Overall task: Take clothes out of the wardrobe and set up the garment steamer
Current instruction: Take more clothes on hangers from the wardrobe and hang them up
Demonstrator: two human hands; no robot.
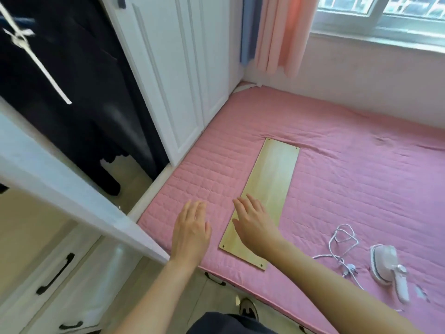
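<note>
I see both hands stretched out flat over the near part of the bed (337, 165), which is covered in a pink quilted sheet. My left hand (191, 231) is palm down above the sheet, its fingers (198, 208) straight and slightly spread, holding nothing; whether it touches the fabric I cannot tell. My right hand (255, 222) lies over the near half of a pale wooden board (277, 174) that rests lengthwise on the bed, its fingers (248, 203) straight and empty as well. The garment steamer (387, 268), a small white handheld unit, lies on its side on the sheet to the right of the board and well apart from both hands, with its white cord (339, 244) looped loosely beside it. At the left the wardrobe (168, 68) stands with its white door (60, 179) swung open toward me, and dark clothes (79, 92) hang inside it, one with a pale ribbon (36, 61) trailing down its front. Pink curtains (284, 32) hang by the window (385, 10) beyond the bed.
</note>
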